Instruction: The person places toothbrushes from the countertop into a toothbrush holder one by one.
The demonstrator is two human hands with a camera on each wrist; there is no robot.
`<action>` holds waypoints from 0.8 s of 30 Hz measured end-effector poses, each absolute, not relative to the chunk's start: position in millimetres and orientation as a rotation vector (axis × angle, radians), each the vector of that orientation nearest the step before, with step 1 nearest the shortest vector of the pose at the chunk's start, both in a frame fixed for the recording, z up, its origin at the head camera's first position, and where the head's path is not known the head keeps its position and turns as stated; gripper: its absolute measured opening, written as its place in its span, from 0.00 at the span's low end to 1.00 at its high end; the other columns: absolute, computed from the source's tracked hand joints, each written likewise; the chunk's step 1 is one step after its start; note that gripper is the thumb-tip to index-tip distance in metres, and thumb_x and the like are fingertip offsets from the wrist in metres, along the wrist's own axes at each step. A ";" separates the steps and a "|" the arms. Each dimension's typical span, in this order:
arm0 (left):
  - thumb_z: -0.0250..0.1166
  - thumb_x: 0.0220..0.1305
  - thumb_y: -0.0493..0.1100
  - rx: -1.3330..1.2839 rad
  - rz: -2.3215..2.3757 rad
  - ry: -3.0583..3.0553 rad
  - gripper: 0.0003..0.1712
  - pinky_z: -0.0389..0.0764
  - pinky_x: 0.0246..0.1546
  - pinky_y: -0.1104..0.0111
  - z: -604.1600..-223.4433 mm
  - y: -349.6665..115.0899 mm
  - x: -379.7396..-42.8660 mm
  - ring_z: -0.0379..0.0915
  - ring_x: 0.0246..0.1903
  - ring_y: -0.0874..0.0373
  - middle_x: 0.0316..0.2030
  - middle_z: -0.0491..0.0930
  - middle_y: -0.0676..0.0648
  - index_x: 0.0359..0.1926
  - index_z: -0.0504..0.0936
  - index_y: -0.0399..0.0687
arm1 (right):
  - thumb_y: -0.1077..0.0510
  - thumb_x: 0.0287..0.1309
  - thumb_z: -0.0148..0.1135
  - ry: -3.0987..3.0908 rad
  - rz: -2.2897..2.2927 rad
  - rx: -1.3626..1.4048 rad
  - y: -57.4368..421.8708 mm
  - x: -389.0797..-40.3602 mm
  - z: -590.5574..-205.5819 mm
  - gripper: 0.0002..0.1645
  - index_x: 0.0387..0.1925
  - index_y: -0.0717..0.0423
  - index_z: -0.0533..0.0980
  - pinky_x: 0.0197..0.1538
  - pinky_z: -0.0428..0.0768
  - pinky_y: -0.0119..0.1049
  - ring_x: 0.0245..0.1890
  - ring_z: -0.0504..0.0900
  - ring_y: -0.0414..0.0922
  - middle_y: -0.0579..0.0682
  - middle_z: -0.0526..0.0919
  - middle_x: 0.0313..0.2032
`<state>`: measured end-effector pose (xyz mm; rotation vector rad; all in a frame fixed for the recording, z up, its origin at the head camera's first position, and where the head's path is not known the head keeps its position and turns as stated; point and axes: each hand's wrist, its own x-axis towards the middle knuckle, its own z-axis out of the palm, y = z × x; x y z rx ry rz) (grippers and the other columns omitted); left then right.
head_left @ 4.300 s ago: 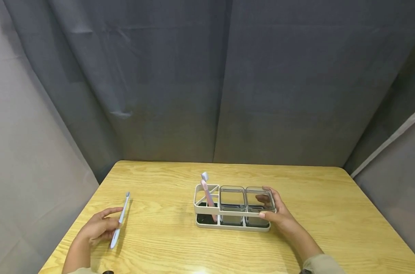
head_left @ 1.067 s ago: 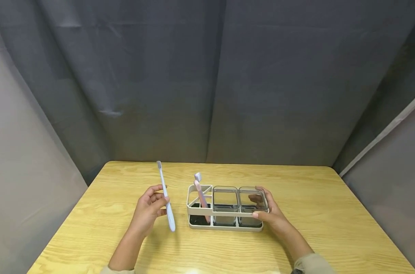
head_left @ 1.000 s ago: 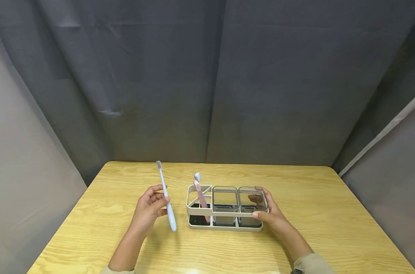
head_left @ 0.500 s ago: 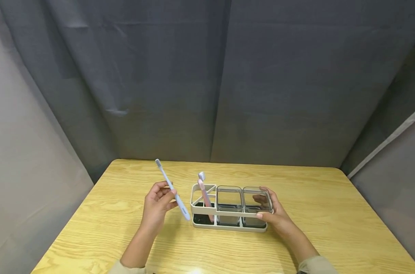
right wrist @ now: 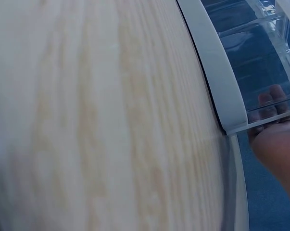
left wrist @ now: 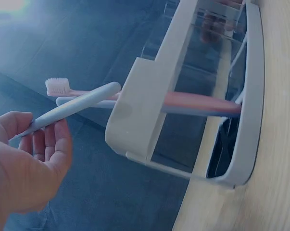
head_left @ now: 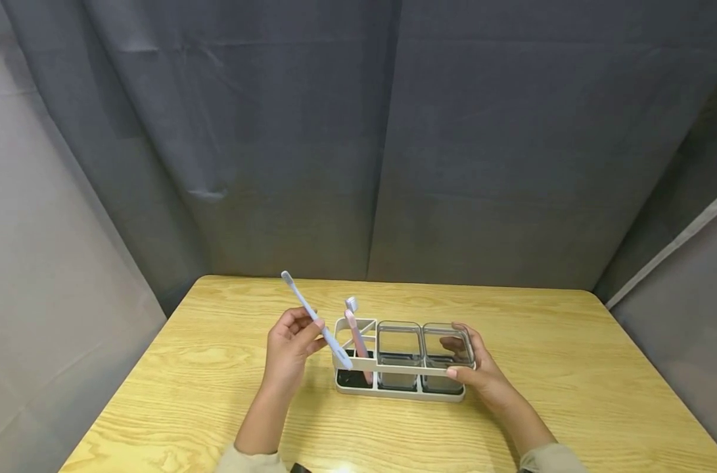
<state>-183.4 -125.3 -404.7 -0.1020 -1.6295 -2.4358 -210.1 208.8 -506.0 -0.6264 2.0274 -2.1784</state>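
Note:
In the head view my left hand (head_left: 290, 348) pinches a light blue toothbrush (head_left: 331, 339) between thumb and fingers, tilted with its bristles up and to the left. Its handle end is in front of the upper left corner of an off-white toothbrush holder (head_left: 405, 395). A pink toothbrush (left wrist: 197, 101) and a pale one beside it lean in the holder's divided left section, bristles up. At the other end, my right hand (head_left: 485, 371) grips the holder, thumb on the front bar and fingers behind a clear cup (head_left: 447, 345).
Beside that cup, another clear cup (head_left: 398, 343) sits in the middle section. Everything stands on a wood-grain table (head_left: 571, 387). Dark grey curtains (head_left: 287, 151) hang behind it, with paler cloth (head_left: 56, 276) on the left.
From the table's left side, my left hand has brought the blue toothbrush right to the holder, tilting its handle end toward the left section. My right hand keeps its grip.

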 end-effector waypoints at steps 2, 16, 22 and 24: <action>0.61 0.56 0.25 -0.098 -2.444 -1.604 0.10 0.81 0.35 0.59 -404.1 -123.0 -184.2 0.73 0.31 0.57 0.31 0.72 0.44 0.37 0.74 0.40 | 0.68 0.50 0.59 2.026 -2.175 -0.632 208.7 -210.2 -506.3 0.48 0.68 0.56 0.46 0.53 0.70 0.34 0.59 0.58 0.60 0.70 0.57 0.59; 0.62 0.55 0.24 -0.238 -2.284 -1.440 0.18 0.81 0.35 0.64 -411.2 -94.9 -186.8 0.72 0.32 0.58 0.35 0.70 0.44 0.45 0.70 0.41 | 0.70 0.50 0.59 2.044 -2.195 -0.613 211.2 -208.6 -504.1 0.48 0.69 0.56 0.46 0.54 0.69 0.33 0.59 0.61 0.56 0.70 0.58 0.59; 0.62 0.61 0.32 -0.280 -2.175 -1.573 0.12 0.80 0.37 0.68 -415.3 -89.7 -190.1 0.72 0.32 0.59 0.35 0.72 0.41 0.44 0.71 0.31 | 0.70 0.51 0.58 2.039 -2.196 -0.644 210.1 -209.5 -505.3 0.47 0.69 0.56 0.46 0.58 0.61 0.34 0.60 0.58 0.58 0.70 0.57 0.59; 0.62 0.61 0.33 -0.273 -2.162 -1.612 0.12 0.80 0.37 0.68 -416.9 -89.0 -190.8 0.73 0.32 0.59 0.34 0.73 0.40 0.43 0.72 0.29 | 0.70 0.51 0.58 2.040 -2.194 -0.646 209.9 -209.8 -506.0 0.47 0.69 0.56 0.46 0.59 0.60 0.35 0.61 0.58 0.58 0.70 0.57 0.59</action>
